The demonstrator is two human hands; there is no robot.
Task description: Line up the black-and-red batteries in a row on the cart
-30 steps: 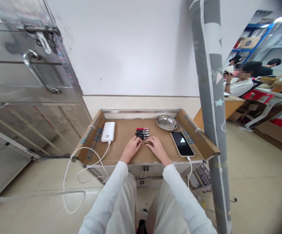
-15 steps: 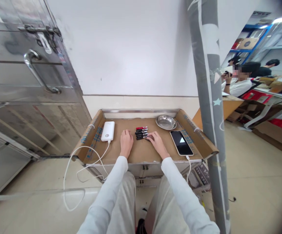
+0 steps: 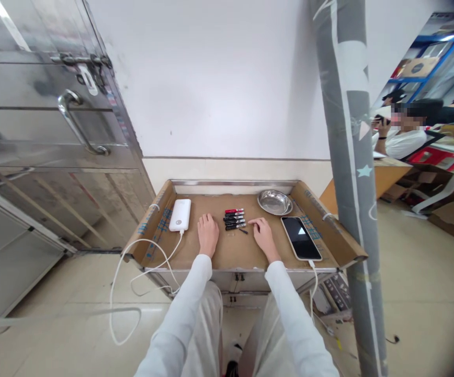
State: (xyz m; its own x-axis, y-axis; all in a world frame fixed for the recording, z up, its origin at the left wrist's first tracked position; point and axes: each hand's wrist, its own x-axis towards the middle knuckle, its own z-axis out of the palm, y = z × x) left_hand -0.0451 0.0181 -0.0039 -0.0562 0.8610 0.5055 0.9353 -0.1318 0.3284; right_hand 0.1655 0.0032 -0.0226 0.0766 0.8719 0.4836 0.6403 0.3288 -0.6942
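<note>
Several black markers (image 3: pixel 233 220) and a red one (image 3: pixel 234 211) lie side by side in a stack on the cardboard-lined tabletop (image 3: pixel 227 254). A small black piece (image 3: pixel 243 231) lies just below their right ends. My left hand (image 3: pixel 207 234) rests on the cardboard left of the markers, palm down, its fingers loosely spread and holding nothing. To the right of the markers is my right hand (image 3: pixel 263 235), apart from them, with its index finger stretched toward them and nothing seen in it.
A white power bank (image 3: pixel 180 215) with a white cable lies at the left. At the right are a round metal dish (image 3: pixel 274 202) and a phone (image 3: pixel 301 238) with a cable. A wrapped grey pole (image 3: pixel 352 157) stands beyond the right edge. People sit in the right background.
My right hand has drawn back to the right from the markers, and the small black piece now shows. The whole view has shifted slightly.
</note>
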